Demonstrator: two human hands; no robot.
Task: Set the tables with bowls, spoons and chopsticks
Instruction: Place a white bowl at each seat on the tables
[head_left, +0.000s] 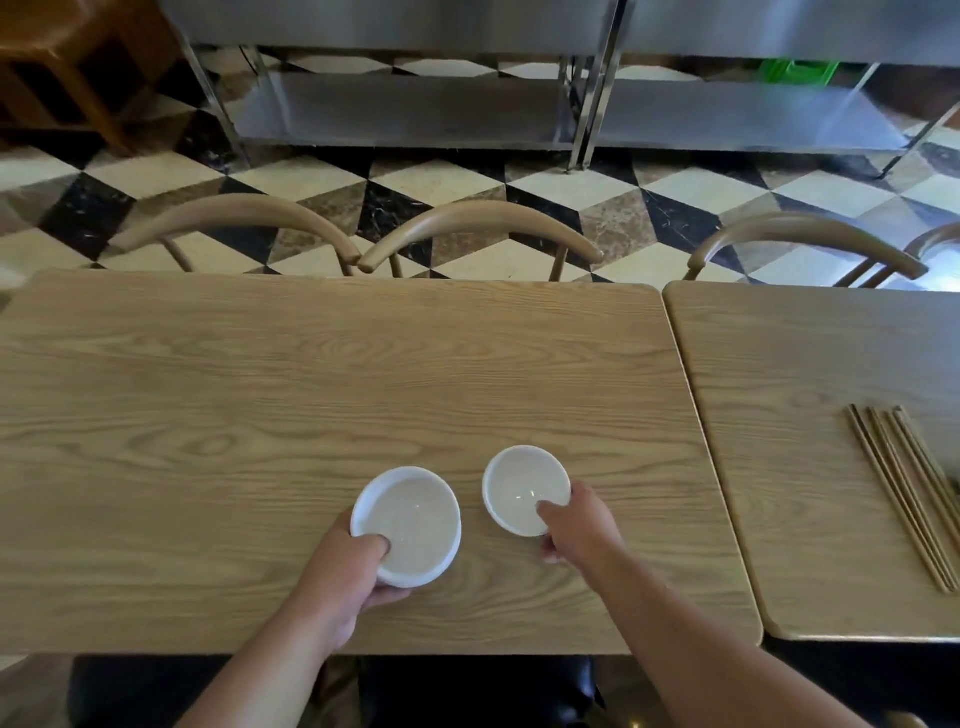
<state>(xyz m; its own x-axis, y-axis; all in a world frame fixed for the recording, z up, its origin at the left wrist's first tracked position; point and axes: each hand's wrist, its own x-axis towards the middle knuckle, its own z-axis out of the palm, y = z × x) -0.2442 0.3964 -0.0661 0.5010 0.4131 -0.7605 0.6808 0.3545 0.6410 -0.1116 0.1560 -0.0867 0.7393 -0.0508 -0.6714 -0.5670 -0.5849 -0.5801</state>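
Two white bowls are over the near middle of the wooden table (260, 395). My left hand (348, 577) grips the left bowl (415, 514) by its near rim, thumb inside; it looks like a stack of two. My right hand (576, 525) holds the smaller right bowl (519, 483) at its near right rim, thumb over the edge. Both bowls are upright and empty. Several brown chopsticks (909, 499) lie in a bundle on the second table (779, 415) to the right. I see no spoons.
Three wooden chairs (478, 223) stand tucked in along the far side of the tables. Beyond them is a checkered tile floor and steel shelving (415, 109). A narrow gap separates the two tables.
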